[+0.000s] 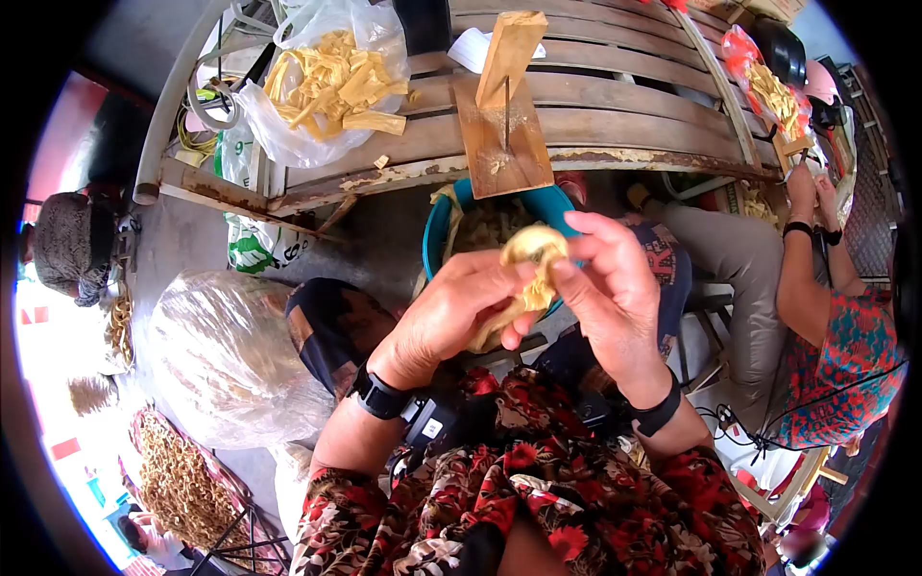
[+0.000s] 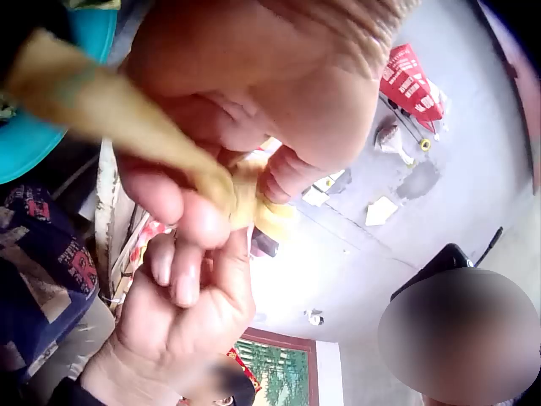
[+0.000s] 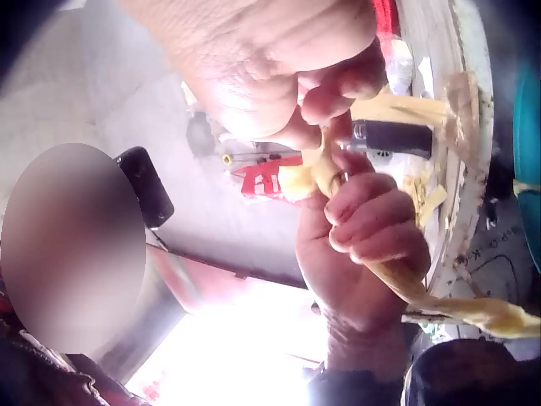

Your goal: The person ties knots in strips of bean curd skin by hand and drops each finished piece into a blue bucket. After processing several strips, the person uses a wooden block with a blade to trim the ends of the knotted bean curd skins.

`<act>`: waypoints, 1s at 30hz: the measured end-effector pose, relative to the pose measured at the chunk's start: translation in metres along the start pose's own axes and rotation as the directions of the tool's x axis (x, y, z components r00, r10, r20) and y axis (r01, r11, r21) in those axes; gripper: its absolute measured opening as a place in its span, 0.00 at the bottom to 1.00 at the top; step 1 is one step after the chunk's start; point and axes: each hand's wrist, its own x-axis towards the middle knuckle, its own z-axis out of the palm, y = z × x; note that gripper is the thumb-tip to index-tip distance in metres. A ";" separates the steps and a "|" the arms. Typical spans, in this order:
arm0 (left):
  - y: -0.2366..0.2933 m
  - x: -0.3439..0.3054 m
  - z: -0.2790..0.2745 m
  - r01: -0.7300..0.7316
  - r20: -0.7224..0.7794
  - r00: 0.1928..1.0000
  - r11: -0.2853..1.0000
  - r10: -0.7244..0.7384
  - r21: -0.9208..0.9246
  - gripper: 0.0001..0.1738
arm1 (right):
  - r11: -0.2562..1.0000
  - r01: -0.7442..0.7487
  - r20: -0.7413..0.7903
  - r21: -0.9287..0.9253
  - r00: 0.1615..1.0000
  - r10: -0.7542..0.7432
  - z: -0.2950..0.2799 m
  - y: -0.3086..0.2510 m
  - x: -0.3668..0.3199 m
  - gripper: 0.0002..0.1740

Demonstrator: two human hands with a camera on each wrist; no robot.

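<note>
A long yellowish strip (image 1: 539, 284) with a rounded loop at its top is held between both hands over the teal bucket (image 1: 437, 235). My left hand (image 1: 459, 300) grips it with curled fingers, and its tail hangs below that hand. From the other side my right hand (image 1: 615, 298) pinches it between thumb and fingers, some of the other fingers stretched out. The right wrist view has the strip (image 3: 397, 283) running out below the left hand (image 3: 372, 228). In the left wrist view the strip (image 2: 110, 110) crosses in front of the fingers.
A slatted bench (image 1: 615, 130) carries a plastic bag of yellow strips (image 1: 336, 82) and a wooden block stand (image 1: 504, 144). A large clear plastic bag (image 1: 230, 355) lies at the left. Another person (image 1: 826, 355) sits at the right.
</note>
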 end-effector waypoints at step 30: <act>0.045 -0.017 -0.050 -0.258 0.007 0.789 0.321 0.615 0.911 0.06 | 0.754 -0.551 0.573 -0.358 0.508 0.643 -0.042 -0.009 0.062 0.19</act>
